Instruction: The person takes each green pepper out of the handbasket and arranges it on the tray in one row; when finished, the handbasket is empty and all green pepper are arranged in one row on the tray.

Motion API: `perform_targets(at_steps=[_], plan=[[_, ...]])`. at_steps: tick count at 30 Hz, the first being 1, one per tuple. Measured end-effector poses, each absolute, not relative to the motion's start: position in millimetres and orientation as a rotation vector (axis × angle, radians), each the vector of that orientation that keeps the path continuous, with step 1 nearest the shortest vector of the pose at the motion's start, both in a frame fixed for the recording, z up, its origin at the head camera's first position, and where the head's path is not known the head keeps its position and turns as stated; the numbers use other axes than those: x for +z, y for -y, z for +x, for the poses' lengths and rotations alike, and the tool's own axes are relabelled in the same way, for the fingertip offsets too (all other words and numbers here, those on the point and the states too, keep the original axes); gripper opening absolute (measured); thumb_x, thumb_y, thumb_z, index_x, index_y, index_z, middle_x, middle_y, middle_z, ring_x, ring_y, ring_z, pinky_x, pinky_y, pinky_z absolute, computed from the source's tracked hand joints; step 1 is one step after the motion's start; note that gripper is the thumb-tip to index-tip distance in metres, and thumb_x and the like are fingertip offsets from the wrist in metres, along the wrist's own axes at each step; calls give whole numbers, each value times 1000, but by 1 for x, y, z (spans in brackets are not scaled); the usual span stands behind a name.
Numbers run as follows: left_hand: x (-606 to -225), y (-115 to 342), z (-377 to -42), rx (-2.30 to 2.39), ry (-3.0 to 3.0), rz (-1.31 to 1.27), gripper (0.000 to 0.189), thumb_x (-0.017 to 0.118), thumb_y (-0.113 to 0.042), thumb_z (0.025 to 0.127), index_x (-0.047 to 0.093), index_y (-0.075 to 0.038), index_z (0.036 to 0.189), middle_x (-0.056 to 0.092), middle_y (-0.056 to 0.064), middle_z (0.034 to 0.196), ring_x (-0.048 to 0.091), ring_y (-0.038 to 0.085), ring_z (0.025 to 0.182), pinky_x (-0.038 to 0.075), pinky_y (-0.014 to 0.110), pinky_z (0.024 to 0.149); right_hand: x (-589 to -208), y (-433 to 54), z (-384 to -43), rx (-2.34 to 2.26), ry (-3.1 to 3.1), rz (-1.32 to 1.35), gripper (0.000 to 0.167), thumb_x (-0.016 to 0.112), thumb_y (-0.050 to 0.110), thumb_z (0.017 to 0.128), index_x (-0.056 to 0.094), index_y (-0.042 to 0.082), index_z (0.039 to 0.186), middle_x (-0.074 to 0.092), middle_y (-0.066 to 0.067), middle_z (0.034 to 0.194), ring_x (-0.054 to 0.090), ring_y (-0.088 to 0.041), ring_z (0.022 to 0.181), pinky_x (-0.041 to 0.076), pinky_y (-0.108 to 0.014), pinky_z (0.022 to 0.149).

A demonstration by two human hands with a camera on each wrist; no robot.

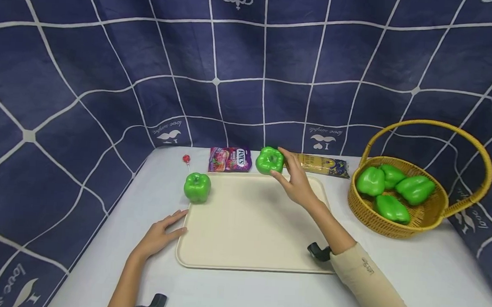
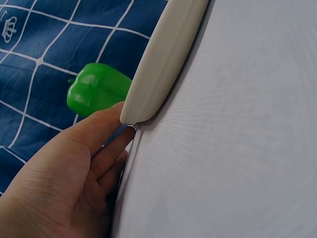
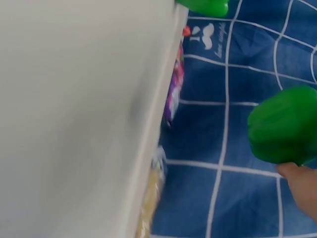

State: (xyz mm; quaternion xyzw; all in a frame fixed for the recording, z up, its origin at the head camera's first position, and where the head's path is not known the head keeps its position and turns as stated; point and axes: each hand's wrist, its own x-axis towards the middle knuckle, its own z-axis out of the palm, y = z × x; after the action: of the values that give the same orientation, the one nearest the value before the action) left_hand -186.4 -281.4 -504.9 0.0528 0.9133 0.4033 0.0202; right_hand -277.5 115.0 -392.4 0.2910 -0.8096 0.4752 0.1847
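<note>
My right hand pinches a green bell pepper between thumb and fingers, over the far edge of the cream tray. The right wrist view shows this bell pepper held up in front of the blue cloth. Another green bell pepper sits upright at the tray's far left corner. My left hand lies at the tray's left side, its thumb and fingertips at the rim. In the left wrist view the thumb meets the end of the tray edge.
A wicker basket with a tall handle, holding several green peppers, stands at the right. Behind the tray lie a purple candy bag and a golden packet. A red lollipop lies at the far left. Blue checked cloth hangs behind.
</note>
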Motion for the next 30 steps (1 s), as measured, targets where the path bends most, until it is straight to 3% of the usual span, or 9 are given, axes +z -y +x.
perform_targets(at_steps=[9,17,30], plan=[[-505,281,-187,1238,-2842,172,59,63,-50,82,49,-27,135,35,13,144,27,38,133,19,63,103,-396,-69,-272,1589,2428,947,60,57,8,92,25,-8,140,29,-28,139,31,-39,130,30,-44,105],[-506,282,-188,1238,-2838,154,60,62,-51,82,48,-27,135,35,11,145,26,37,133,18,62,104,-446,-44,-295,1542,2603,964,63,58,17,91,26,0,143,30,-24,142,33,-36,130,33,-39,104],[-508,283,-187,1265,-2833,173,60,63,-49,83,48,-26,135,36,12,144,28,36,133,20,60,104,-456,-18,-302,1794,2632,886,66,60,19,91,25,1,144,30,-20,145,37,-34,128,33,-32,104]])
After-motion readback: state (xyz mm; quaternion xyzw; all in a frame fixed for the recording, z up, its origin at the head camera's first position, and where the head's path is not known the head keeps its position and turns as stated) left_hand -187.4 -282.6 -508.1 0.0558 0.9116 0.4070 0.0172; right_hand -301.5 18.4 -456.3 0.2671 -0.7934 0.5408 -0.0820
